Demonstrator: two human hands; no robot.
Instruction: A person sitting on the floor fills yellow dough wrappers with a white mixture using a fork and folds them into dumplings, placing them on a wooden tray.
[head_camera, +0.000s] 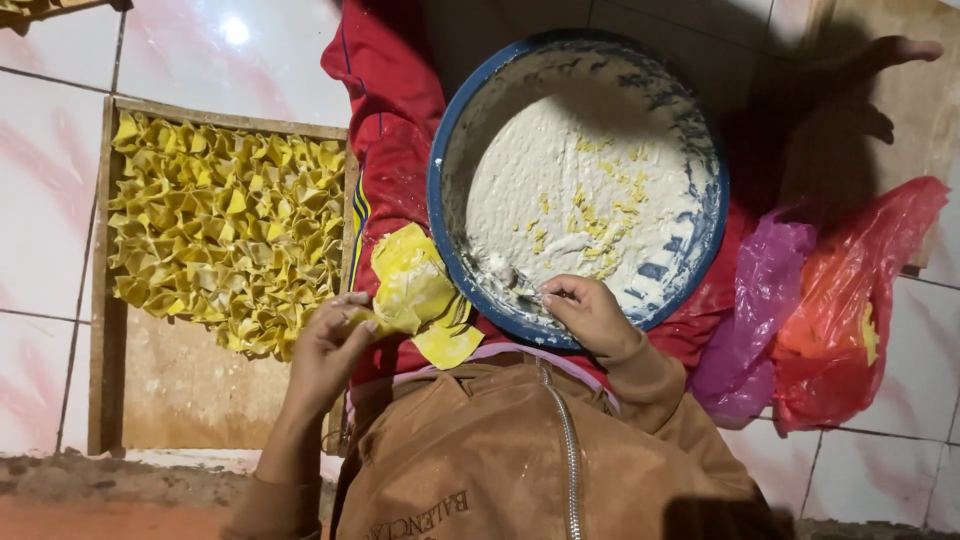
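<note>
A blue round bowl (446, 150) rests on my lap, filled with pale creamy filling (570, 190) flecked with yellow bits. My right hand (588, 312) reaches over its near rim and grips a small utensil (520, 290) dipped in the filling. My left hand (330, 345) holds a stack of yellow square wrappers (415, 290) beside the bowl's left edge. To the left, a wooden tray (170, 390) on the tiled floor carries several folded yellow dumplings (225, 230) packed in its far half.
Red cloth (385, 110) lies under the bowl. A purple plastic bag (760, 300) and a red plastic bag (860, 300) sit at the right. A bare foot (900, 50) shows at the upper right. White tiled floor (45, 200) surrounds the tray.
</note>
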